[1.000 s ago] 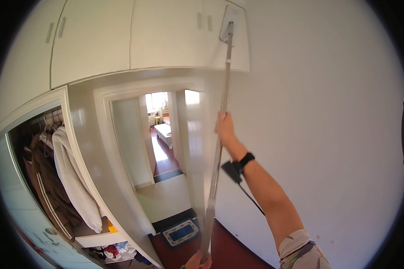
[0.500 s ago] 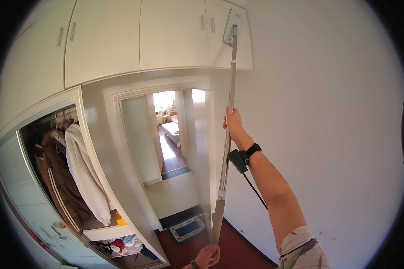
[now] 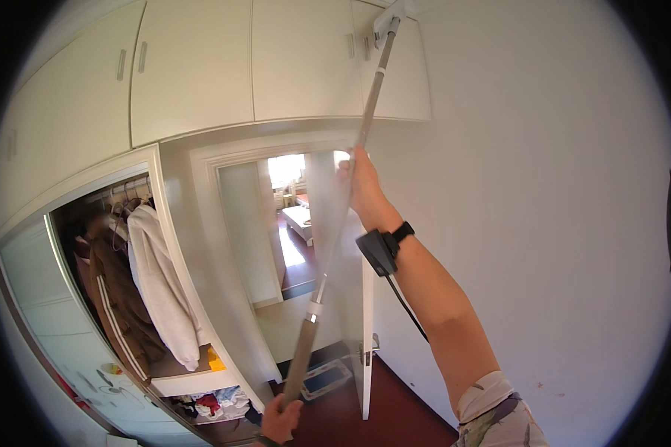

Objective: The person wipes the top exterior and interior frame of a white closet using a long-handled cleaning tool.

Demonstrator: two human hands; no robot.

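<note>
A long pole (image 3: 334,223) is held up to the high cupboard (image 3: 391,67). It is gripped mid-way by the right hand (image 3: 361,182) and at the bottom by the left hand (image 3: 279,419). It looks stiff, probably light.

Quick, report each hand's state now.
Left hand: closed on the lower end of the long pole.
Right hand: closed around the pole higher up.

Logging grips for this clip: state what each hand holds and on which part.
Both hands hold one long-handled mop: the right hand around the pole's middle, the left hand around its lower end. Its head is against the upper cabinets.
</note>
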